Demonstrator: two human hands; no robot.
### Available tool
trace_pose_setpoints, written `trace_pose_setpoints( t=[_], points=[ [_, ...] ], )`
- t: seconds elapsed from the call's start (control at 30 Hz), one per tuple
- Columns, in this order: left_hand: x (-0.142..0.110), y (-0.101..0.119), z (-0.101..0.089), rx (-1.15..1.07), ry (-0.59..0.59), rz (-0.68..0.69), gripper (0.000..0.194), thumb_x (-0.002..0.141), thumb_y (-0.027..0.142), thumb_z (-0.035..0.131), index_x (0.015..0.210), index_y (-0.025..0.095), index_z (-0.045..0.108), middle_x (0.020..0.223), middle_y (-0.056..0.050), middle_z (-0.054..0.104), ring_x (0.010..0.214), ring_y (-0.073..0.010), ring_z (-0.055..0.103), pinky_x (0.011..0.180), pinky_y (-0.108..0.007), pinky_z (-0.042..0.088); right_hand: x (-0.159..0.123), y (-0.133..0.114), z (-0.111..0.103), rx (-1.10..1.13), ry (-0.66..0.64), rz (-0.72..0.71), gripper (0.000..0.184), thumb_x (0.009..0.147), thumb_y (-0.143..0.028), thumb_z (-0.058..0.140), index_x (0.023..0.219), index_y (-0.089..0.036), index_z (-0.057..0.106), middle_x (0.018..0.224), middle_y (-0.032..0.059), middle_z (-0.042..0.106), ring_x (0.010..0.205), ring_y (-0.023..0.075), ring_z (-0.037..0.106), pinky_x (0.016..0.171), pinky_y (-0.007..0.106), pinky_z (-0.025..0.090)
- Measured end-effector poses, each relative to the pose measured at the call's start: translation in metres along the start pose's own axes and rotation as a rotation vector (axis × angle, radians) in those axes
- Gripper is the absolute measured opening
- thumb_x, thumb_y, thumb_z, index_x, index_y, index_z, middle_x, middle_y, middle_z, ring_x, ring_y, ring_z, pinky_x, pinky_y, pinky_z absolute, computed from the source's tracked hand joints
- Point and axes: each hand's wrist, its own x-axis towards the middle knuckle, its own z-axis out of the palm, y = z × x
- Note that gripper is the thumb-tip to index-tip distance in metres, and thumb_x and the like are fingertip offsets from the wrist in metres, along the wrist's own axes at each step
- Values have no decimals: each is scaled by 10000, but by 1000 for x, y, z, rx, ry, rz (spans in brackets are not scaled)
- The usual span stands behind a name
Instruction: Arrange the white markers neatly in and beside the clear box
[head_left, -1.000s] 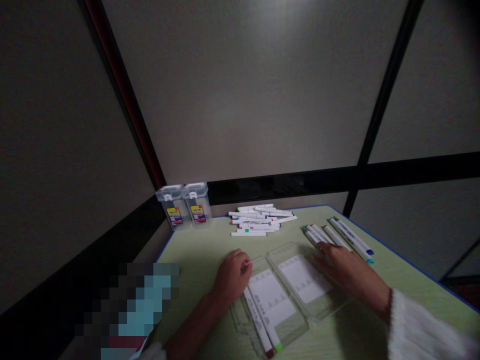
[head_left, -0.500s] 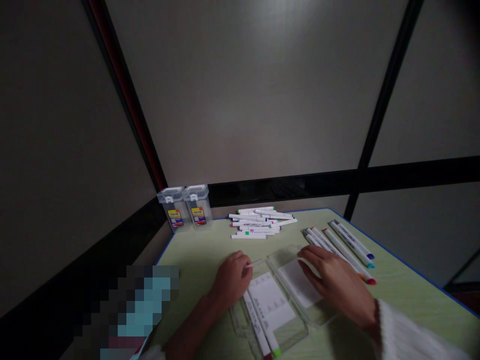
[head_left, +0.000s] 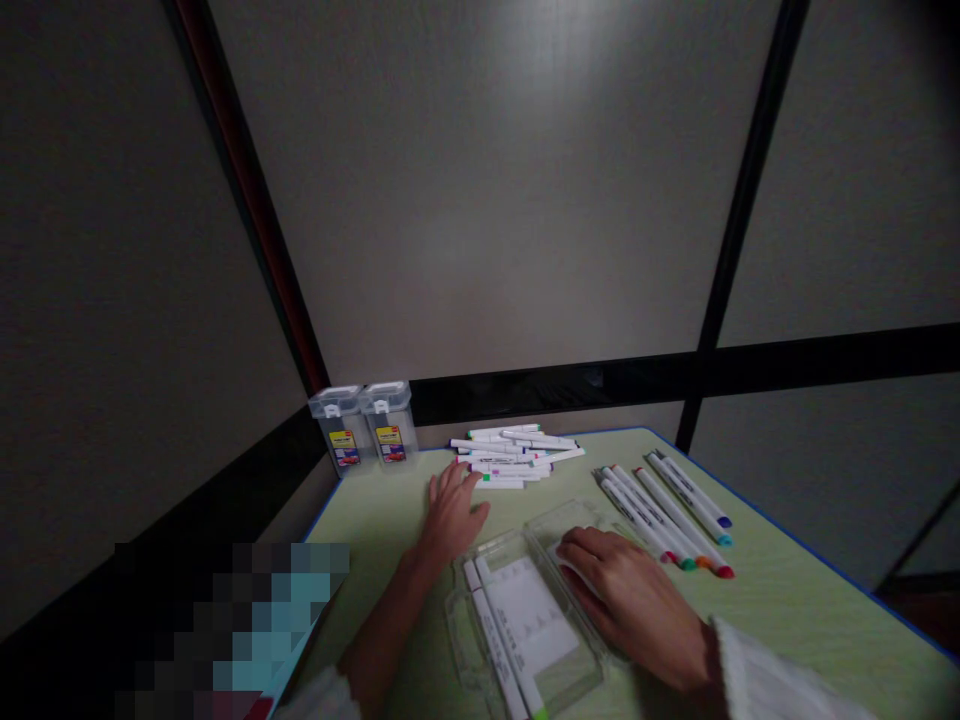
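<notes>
An open clear plastic case lies on the table, hinged flat into two halves. Two white markers, one with a lime-green end, rest side by side in its left half, beside a white paper insert. My right hand lies over the case's right half, fingers slightly bent and covering much of it. Beyond the case, my left hand stretches out with fingers spread. Its fingertips are at the near left side of a pile of white markers; whether they touch one I cannot tell.
Two lidded clear containers with yellow labels stand at the table's back left corner. Several thick white markers with coloured ends lie in a row at the right. A wall rises behind the green table.
My left hand has left the case's left edge and moved forward to the marker pile, its fingers spreading. My right hand has settled lower over the case's right half. The view has shifted slightly.
</notes>
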Motion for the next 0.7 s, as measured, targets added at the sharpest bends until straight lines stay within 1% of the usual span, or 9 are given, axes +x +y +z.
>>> trace_pose_setpoints(
  t=[0.07,0.13,0.23,0.33,0.43,0.5,0.6,0.7],
  points=[
    [0,-6,8,44,-79,-29,538,720,321,487,1237,237,365,1386,-70,249,1279,-276,139,987,-560,90,0,-1,0,0,-11,-8,188,783,-78,390,812,-171,551,783,52,559,725,175,537,668,283,385],
    [-1,-11,13,78,-149,-40,609,731,387,464,1292,249,272,1420,-51,153,1294,-299,47,965,-606,30,1,-1,1,-3,-22,-13,183,785,-82,388,797,-168,549,784,55,560,719,177,536,659,285,385],
    [-1,-16,16,97,-231,-42,621,761,460,388,1318,255,206,1426,-35,115,1295,-308,3,946,-628,-18,1,-1,2,7,-23,-25,174,779,-83,394,777,-167,546,784,56,558,717,174,535,654,283,383],
    [-1,-18,16,108,-274,-34,605,779,489,333,1321,256,200,1422,-36,127,1295,-307,2,939,-629,-48,1,0,3,11,-18,-41,176,783,-91,389,774,-171,546,775,52,557,711,167,533,654,279,381],
    [0,-19,16,108,-253,-14,579,785,481,337,1309,258,235,1413,-39,175,1296,-301,17,941,-624,-61,0,0,2,-2,-42,-40,175,788,-97,387,766,-172,543,779,51,558,707,166,533,654,286,379],
    [0,-19,16,108,-210,-7,531,790,442,363,1285,262,292,1391,-44,251,1295,-296,51,947,-615,-65,-1,0,2,-3,-57,-41,176,789,-95,385,764,-172,541,784,51,559,712,167,533,655,289,379],
    [-1,-20,15,102,-132,-8,429,794,344,411,1217,278,394,1303,-44,408,1278,-282,151,957,-600,-69,0,-1,0,0,-46,-52,181,792,-100,379,762,-175,540,772,49,560,709,166,534,650,288,380],
    [-1,-21,15,74,-47,-10,328,787,237,438,1105,291,497,1166,-26,534,1217,-251,293,970,-577,-67,1,-1,-1,-6,-50,-56,181,797,-107,375,749,-174,537,767,50,561,696,163,533,643,285,381]
  ],
)
